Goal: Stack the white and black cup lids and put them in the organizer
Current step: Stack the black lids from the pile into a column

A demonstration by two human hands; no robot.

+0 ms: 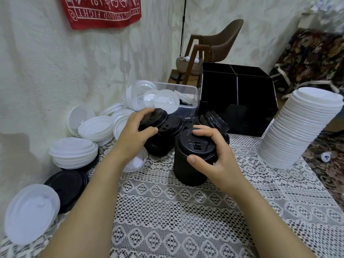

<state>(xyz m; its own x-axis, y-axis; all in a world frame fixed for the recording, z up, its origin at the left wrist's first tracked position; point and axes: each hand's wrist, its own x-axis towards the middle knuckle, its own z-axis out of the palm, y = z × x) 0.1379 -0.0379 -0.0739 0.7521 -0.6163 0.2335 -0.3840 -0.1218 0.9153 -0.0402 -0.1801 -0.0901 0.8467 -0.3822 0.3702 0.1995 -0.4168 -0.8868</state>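
Our left hand (136, 128) pinches one black lid (154, 117), tilted, right over the loose black lids (174, 125). Right hand (210, 155) curls round the top of the black lid stack (191, 164) — upright on the bench (167, 211). Black organizer (240, 97) sits behind; we can't tell what's inside. Tall white lid stack (301, 127) leans at right, loose white lids (93, 129) at left — more in a clear tub (176, 86).

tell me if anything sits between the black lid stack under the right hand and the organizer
Yes: loose black lids lie between the black lid stack held by the right hand and the organizer, just in front of it. The tall white stack stands aside.
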